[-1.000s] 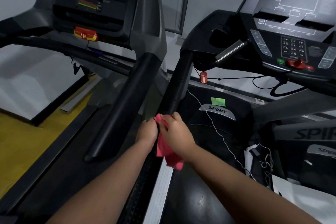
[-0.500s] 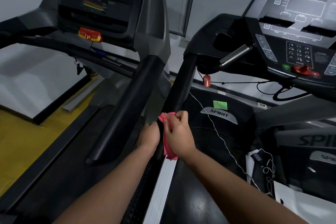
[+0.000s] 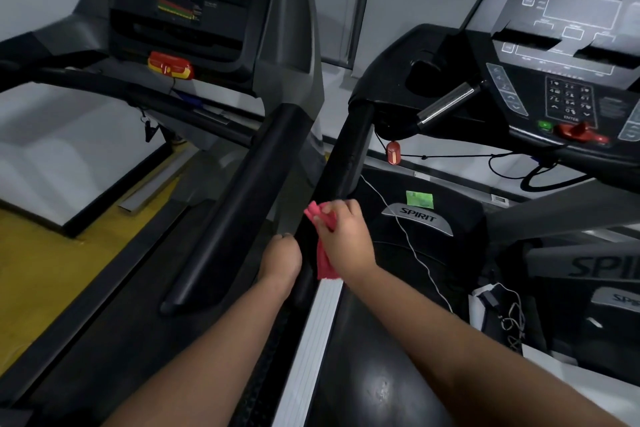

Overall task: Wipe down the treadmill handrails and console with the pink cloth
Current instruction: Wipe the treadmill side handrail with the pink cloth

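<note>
The right hand (image 3: 346,239) grips the pink cloth (image 3: 325,263), bunched under its curled fingers and pressed against the black left handrail (image 3: 346,156) of the Spirit treadmill on the right. A loose end of the cloth hangs below the hand, over the pale side rail (image 3: 313,340) of the deck. The left hand (image 3: 280,258) sits just beside the cloth, lower on the handrail's outer side, its back to the camera and its fingertips bent towards the rail; whether it clasps the rail cannot be told. The handrail rises to the console (image 3: 571,45), which has a keypad and a red stop knob (image 3: 576,132). A red safety clip (image 3: 393,152) dangles on a black cord beneath the console. A thin white cable (image 3: 410,243) runs down over the motor cover (image 3: 460,204), which carries a green sticker (image 3: 419,199). To the left stands a second treadmill (image 3: 294,45), its own black rail (image 3: 242,201) close alongside, on a yellow floor (image 3: 52,253)
</note>
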`<state>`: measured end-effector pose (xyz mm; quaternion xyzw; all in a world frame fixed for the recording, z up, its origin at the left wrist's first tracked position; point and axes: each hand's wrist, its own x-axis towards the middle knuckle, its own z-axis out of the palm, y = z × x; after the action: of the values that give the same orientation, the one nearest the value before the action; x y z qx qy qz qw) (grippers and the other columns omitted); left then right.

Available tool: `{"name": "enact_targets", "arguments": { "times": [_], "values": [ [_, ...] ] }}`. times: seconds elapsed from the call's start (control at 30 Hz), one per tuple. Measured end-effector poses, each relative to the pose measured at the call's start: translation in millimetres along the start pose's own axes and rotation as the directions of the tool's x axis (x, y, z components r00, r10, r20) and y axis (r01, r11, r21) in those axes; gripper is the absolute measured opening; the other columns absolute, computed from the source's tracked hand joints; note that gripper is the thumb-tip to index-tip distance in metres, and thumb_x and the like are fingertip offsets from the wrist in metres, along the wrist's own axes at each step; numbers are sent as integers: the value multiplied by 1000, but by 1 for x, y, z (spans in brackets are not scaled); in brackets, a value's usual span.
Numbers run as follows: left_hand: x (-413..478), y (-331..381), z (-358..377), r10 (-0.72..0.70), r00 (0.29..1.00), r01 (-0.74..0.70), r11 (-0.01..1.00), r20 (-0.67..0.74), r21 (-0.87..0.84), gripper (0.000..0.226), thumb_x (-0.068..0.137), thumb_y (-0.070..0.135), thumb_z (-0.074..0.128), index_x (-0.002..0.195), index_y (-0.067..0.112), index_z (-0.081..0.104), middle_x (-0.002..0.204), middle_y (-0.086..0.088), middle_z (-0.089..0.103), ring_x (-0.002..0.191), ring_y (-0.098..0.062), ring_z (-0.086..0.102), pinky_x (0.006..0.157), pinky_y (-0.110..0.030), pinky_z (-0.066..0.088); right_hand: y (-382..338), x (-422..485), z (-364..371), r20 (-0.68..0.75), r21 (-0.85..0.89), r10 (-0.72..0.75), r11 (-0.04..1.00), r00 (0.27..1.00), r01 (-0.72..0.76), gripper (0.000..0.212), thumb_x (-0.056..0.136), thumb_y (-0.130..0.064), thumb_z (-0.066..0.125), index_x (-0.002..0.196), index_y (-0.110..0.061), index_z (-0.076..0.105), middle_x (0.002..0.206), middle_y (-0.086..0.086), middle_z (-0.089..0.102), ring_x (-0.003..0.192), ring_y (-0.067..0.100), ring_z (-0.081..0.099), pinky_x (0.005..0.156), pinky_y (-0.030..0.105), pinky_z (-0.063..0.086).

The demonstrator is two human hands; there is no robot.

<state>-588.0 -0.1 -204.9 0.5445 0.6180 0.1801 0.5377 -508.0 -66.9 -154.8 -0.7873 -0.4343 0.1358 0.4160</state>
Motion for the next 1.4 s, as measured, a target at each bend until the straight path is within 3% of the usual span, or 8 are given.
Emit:
{"name": "enact_targets", "arguments": {
  "times": [0.2,0.33,0.47,0.8,0.93,1.03,1.13,1.4],
  "values": [
    [-1,-5,-2,22,999,-17,987,24,-163,26,93,9,41,96,-1,65,89,-12,66,84,-24,57,55,-27,38,0,-32,16,92,-241,-162,954,982,180,25,93,-29,55,105,-14,71,109,1,56,96,18,55,80,21,40],
    [-6,-9,-5,15,999,-26,966,-45,-255,31,99,10,37,113,-8,58,117,-27,60,103,-36,59,76,-28,40,-3,-20,25,32,-413,-308,862,951,294,31,82,-34,47,71,-23,74,78,-8,66,78,17,53,69,33,42],
    [-11,-7,-8,1,990,-49,940,-139,-339,30,95,8,38,104,-6,63,101,-20,66,76,-20,55,59,-25,39,-10,7,40,368,-493,-326,726,871,480,23,72,-11,50,51,-12,60,55,5,59,57,25,58,63,32,43],
    [-20,-4,-13,-107,977,-22,811,-186,-585,32,92,17,37,107,10,64,101,-15,67,88,-29,63,84,-42,53,-45,26,43,604,-654,-68,527,794,543,32,98,-14,33,101,-9,65,109,9,66,105,27,59,89,37,38],
    [-23,-5,-16,-93,981,-11,849,-168,-529,31,93,21,39,110,11,63,107,-12,66,94,-30,62,83,-37,49,-35,8,40,480,-697,-44,587,876,411,35,100,-23,32,118,-13,61,129,9,55,135,28,33,116,50,2],
    [-34,3,-14,46,979,-119,921,-200,-371,24,96,23,42,111,20,61,104,1,62,94,-19,57,82,-31,43,-12,-5,30,343,-502,-141,808,929,308,33,99,-22,36,125,-15,55,136,3,48,145,21,13,117,46,1],
    [-35,10,-10,143,980,-166,972,-141,-168,29,96,32,41,114,20,60,111,-1,64,97,-20,58,79,-30,40,9,-23,31,81,53,-112,993,990,108,25,98,-15,44,117,-14,61,128,-12,49,143,11,17,118,30,14],
    [-14,10,-3,24,1000,-25,999,20,38,52,99,43,31,134,10,49,133,-12,53,121,-30,50,102,-40,38,19,-37,50,-164,552,380,800,910,-234,15,100,-17,37,97,-29,45,110,-12,44,110,15,48,99,30,40]
  ]
}}
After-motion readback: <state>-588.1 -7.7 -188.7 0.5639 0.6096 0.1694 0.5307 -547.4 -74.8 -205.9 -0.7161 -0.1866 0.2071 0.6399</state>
